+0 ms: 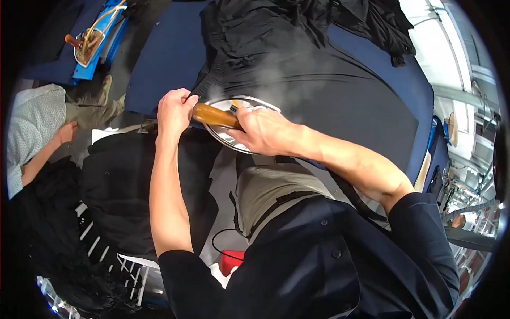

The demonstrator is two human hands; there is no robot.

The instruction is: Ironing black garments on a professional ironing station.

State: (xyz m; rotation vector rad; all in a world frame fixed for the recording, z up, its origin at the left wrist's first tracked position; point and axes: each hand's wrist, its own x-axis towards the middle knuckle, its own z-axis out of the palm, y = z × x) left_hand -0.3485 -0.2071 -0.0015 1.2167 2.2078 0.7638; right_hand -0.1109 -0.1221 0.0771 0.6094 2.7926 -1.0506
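My right hand [267, 129] is wrapped around the amber-brown handle of a steam iron [215, 115]. The iron's shiny metal body sits at the near edge of a black garment [310, 91], and whitish steam drifts up around it. With curled fingers and thumb, my left hand [174, 111] pinches the garment's edge just left of the iron, by a gathered, elastic-looking band [213, 69]. Part of the iron is hidden under my right hand. The garment is spread over a dark blue padded ironing table [155, 67], its far part bunched in folds.
Black cloth [119, 187] is heaped at my left over a white slatted rack [93, 231]. Another iron [89, 46] rests on a blue stand at upper left. A person in a patterned shirt [38, 119] is at the left. A red object [232, 261] lies below.
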